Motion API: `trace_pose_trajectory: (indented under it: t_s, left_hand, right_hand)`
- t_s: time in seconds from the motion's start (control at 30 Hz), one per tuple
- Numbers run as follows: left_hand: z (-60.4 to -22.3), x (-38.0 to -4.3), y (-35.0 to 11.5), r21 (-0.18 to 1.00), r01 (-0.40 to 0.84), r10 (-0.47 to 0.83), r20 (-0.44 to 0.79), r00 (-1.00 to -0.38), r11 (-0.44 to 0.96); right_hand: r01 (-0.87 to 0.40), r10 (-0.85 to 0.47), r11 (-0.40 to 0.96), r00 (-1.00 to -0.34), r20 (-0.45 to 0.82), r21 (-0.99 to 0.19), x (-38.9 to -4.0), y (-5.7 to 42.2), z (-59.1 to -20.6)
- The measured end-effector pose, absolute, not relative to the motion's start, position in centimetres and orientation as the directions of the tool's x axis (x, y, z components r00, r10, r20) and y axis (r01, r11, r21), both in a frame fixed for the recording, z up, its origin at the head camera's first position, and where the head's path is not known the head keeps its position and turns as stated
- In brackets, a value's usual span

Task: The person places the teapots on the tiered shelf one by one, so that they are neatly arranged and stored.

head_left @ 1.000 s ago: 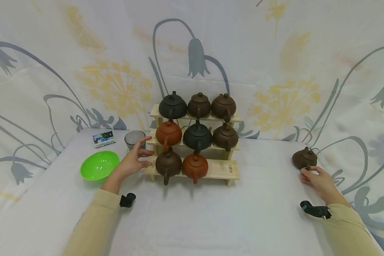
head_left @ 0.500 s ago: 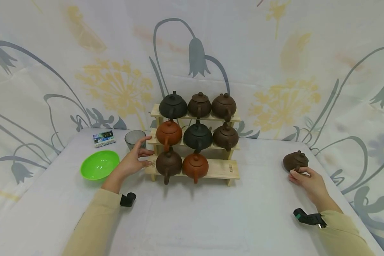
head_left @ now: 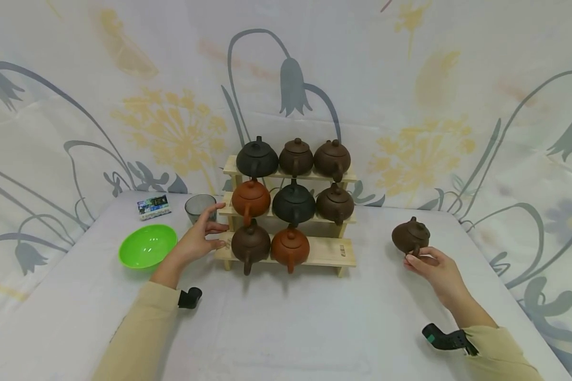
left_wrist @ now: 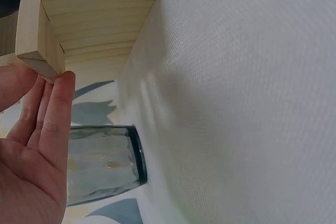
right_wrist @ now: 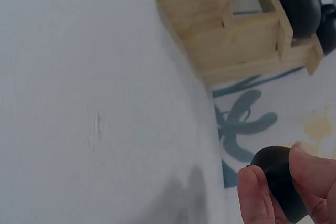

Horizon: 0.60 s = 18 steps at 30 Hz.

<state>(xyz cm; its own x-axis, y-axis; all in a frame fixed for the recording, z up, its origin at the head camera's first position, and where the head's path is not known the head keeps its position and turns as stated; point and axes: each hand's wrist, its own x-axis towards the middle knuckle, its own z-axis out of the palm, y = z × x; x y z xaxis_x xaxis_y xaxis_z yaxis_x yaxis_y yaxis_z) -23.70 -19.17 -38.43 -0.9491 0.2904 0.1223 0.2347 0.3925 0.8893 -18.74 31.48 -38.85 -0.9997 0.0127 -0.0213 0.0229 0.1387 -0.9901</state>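
In the head view, my right hand (head_left: 436, 272) pinches a small dark brown teapot (head_left: 409, 236) by its handle, to the right of a three-step wooden display stand (head_left: 331, 251). The right wrist view has this teapot (right_wrist: 281, 182) between thumb and fingers, off the tablecloth. At the stand's left end is my left hand (head_left: 195, 243); its thumb and fingertips pinch the end of a wooden board (left_wrist: 39, 51) in the left wrist view. Several brown, black and orange-red teapots fill the upper two steps. A brown teapot (head_left: 251, 244) and an orange-red teapot (head_left: 291, 247) sit on the lowest step, left of its bare right end.
A grey glass cup (head_left: 197, 203) stands just behind my left hand. Farther left are a bright green bowl (head_left: 148, 247) and a small printed box (head_left: 153, 207). A flower-patterned cloth (head_left: 362, 79) hangs behind the white-covered table (head_left: 286, 328).
My right hand has carried the brown teapot leftward from the table's right side, toward the stand. My left hand stays at the stand's left end.
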Motion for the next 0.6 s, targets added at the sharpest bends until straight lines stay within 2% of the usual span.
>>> trace_pose_trajectory:
  t_s: [0.23,0.4,0.6]
  left_hand:
    - [-38.3,-23.7,-19.1,0.885,0.231,0.286,0.117,-0.951,0.403]
    - [-38.3,-23.6,-19.1,0.887,0.224,0.283,0.112,-0.953,0.404]
    - [-38.3,-23.6,-19.0,0.888,0.224,0.284,0.111,-0.952,0.402]
  right_hand:
    - [0.016,-0.030,0.272,-0.999,-0.025,-0.962,-17.4,28.7,-37.4]
    - [-0.037,-0.090,0.280,-0.996,0.013,-0.959,-16.4,27.0,-36.9]
    - [-0.045,-0.146,0.254,-0.989,0.008,-0.966,-15.2,25.3,-36.5]
